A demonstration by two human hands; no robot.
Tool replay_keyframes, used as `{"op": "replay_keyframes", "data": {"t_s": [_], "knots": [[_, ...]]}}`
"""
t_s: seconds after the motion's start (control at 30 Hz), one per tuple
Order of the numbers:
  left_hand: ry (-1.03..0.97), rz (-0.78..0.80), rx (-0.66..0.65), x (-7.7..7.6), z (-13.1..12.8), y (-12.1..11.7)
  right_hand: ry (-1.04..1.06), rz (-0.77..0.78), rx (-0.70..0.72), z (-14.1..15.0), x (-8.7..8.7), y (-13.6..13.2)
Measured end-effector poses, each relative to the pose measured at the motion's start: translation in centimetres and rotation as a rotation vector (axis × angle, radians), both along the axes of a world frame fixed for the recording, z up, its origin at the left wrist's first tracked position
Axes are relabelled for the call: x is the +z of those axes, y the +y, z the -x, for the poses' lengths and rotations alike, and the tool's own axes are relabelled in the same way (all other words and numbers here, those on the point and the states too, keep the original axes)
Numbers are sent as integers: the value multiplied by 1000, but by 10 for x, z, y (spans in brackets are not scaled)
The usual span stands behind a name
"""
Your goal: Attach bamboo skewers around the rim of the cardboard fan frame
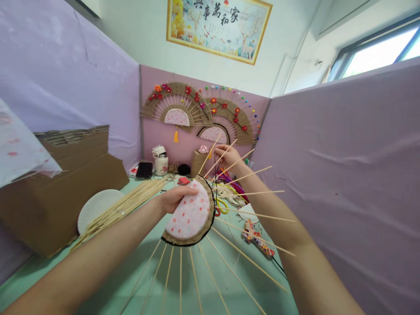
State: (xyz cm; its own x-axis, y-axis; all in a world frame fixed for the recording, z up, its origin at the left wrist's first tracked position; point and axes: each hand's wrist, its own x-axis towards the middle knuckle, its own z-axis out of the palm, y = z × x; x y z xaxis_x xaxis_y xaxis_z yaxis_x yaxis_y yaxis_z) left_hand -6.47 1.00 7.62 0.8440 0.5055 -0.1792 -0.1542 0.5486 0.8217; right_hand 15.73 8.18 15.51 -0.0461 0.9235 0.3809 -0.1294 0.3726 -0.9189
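Note:
A half-round fan base [192, 212], covered in white cloth with pink dots, is tilted above the table. Brown twine and a black cord edge its curve, and thin wooden sticks [251, 215] spread out from that edge. Gripping the base by its straight side is my left hand [177, 197], thumb on the dotted face. My right hand [228, 156] is raised behind the upper sticks, its fingers pinched on a black cord [215, 175] that runs down to the curved rim. Part of the right hand is hidden by the sticks.
A bundle of sticks [127, 203] lies over a white paper plate [95, 205] at left, beside cardboard [59, 183]. A patterned glue gun [257, 239] lies right. Behind stand a twine spool [198, 162] and a white bottle [160, 162]. Two flowered fans [179, 89] hang on the back panel.

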Motion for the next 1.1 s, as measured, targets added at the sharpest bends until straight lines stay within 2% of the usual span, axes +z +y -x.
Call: {"op": "replay_keyframes", "data": {"t_s": [0.2, 0.37, 0.53, 0.7, 0.87, 1.0, 1.1], "knots": [[-77, -96, -8, 12, -10, -10, -44, -50, -31, 42, -23, 17], [-94, -186, 48, 17, -14, -13, -72, -61, -29, 52, -26, 17], [-120, -243, 91, 16, -16, -13, -74, -110, -28, 46, -22, 16], [-146, -195, 129, 16, -19, -12, -88, -130, -69, 37, -19, 16], [-160, -215, 128, 23, -21, -10, -132, -97, -96, 28, -14, 14], [-139, -244, 111, 28, -21, -12, -176, -71, -41, 11, -2, 6], [-130, -242, 106, 27, -19, -12, -121, -22, 28, -8, 12, 0]]}}
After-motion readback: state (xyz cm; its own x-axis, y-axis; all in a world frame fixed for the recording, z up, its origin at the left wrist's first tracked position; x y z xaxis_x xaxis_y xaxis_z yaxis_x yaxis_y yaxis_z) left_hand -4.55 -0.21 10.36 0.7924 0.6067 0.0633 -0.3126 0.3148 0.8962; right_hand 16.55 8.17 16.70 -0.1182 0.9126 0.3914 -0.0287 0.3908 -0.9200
